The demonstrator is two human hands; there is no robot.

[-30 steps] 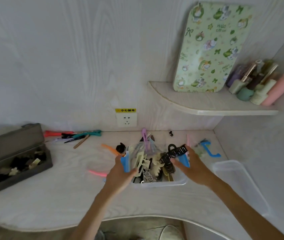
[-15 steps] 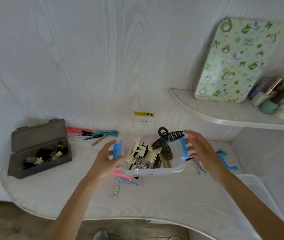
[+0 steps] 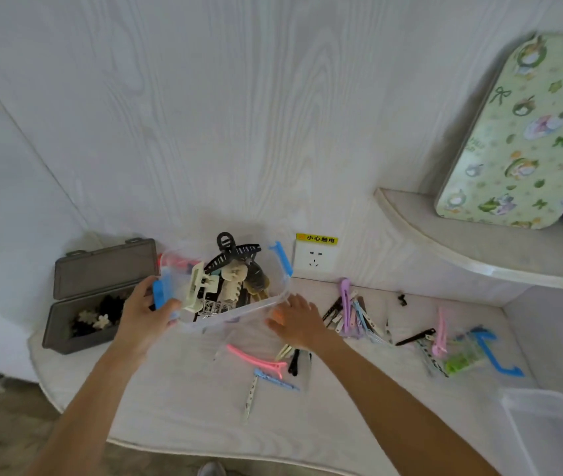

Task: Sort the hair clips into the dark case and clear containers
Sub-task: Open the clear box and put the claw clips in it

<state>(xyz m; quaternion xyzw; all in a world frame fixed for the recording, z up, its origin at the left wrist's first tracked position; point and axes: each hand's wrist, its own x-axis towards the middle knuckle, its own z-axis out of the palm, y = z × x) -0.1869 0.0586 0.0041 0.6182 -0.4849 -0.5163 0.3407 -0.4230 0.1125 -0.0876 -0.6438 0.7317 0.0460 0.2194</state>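
The clear container [image 3: 238, 312] of claw clips is held tilted above the desk [image 3: 187, 417], its long axis running from 8 o'clock to 2 o'clock, with the far right end raised and blue latches at both ends. A black claw clip [image 3: 233, 250] sticks up from its top, beside cream ones.

The container's near left end is gripped by the left hand [image 3: 142, 316], thumb over the blue latch [image 3: 159, 293]. The right hand [image 3: 295, 322] is seen at 4 o'clock of the container, fingers spread and relaxed, touching or just off its right wall; which cannot be told.

At 9 o'clock the dark case [image 3: 101, 297] lies open with small clips inside. Loose hair clips [image 3: 352, 314] are scattered at 3 o'clock, and a pink clip [image 3: 256, 359] at 6 o'clock. A clear lid [image 3: 554, 434] is seen at the lower right.
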